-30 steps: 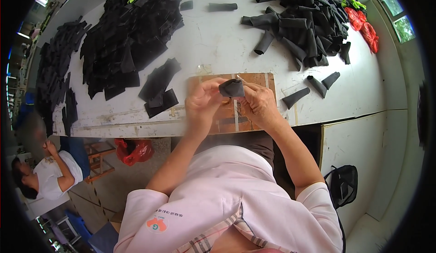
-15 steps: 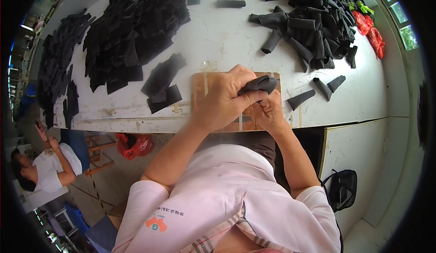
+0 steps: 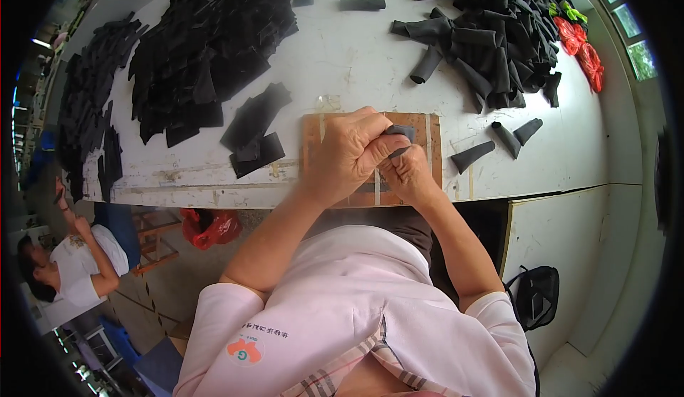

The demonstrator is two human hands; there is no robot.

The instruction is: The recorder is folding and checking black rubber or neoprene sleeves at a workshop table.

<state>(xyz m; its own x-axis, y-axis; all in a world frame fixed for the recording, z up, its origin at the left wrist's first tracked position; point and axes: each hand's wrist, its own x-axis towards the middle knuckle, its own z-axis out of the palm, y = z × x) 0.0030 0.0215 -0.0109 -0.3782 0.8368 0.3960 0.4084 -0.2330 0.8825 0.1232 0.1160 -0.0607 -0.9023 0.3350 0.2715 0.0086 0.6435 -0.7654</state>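
Two hands, left hand and right hand, pinching dark fabric piece, over brown board

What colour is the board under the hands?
Brown, with pale stripes: the board shows best in the head view.

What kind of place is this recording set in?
Probably a small garment or textile workshop: a long white worktable heaped with flat black fabric pieces and rolled black pieces, and another seated person nearby.

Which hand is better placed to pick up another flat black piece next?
Probably the left hand: the flat black pieces lie on its side of the wooden board. The right hand is on the far side, and both grip the rolled black piece.
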